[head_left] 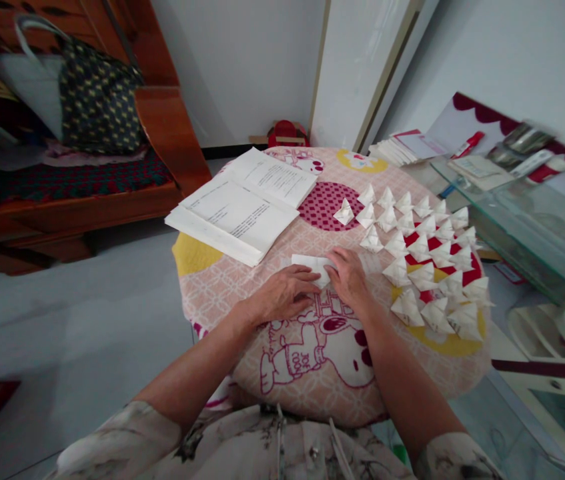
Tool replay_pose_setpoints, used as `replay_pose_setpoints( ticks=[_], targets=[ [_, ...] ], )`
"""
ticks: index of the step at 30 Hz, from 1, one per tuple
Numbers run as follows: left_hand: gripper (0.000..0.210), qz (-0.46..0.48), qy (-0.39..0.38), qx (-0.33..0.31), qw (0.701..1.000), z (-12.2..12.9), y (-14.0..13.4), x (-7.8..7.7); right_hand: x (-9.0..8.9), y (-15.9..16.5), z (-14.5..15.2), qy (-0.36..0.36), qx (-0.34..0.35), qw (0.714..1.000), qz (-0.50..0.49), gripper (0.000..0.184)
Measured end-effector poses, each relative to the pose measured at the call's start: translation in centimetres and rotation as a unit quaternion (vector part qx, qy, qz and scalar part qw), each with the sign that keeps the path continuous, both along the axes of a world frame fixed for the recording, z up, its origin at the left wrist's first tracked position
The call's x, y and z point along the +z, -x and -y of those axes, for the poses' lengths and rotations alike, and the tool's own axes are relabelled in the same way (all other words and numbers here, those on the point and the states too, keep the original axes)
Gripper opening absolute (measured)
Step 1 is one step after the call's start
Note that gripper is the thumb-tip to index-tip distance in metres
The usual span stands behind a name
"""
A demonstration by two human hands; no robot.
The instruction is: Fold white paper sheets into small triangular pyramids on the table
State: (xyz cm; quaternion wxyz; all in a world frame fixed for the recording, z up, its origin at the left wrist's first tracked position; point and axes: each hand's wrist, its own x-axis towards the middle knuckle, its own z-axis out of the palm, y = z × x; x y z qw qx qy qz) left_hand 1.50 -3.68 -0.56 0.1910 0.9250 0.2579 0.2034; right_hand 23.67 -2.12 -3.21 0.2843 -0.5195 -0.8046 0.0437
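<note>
1. On the round, pink-clothed counter (212, 287), right ahead: small white paper piece (307, 261).
2. Left hand (288, 293) loosely curled on it, right hand (348, 272) half-closed; any pinch, can't tell.
3. I'd square edges, crease firmly.

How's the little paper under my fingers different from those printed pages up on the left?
The small paper is far smaller than the printed pages. The left hand and right hand touch the small paper; neither touches the printed pages. Text shows on the printed pages; none is discernible on the small paper. Both are whitish, on the patterned tablecloth.
</note>
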Motion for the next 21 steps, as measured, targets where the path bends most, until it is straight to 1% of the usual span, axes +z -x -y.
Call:
replay_pose_setpoints(
  ticks=[7, 12, 21],
  targets=[
    [0.041, -0.015, -0.007, 0.006, 1.000, 0.01, -0.20, -0.43, -0.12, -0.02, -0.21, 0.000, -0.003, 0.999, -0.035, 0.023],
    [0.040, -0.025, -0.007, 0.025, 0.999, 0.13, -0.32, -0.45, -0.03, 0.04, -0.29, -0.004, -0.015, 0.999, -0.041, 0.022],
    [0.041, -0.029, -0.004, 0.034, 0.999, 0.19, -0.40, -0.35, -0.06, -0.11, -0.27, 0.003, -0.012, 0.998, -0.065, 0.019]
  ],
)
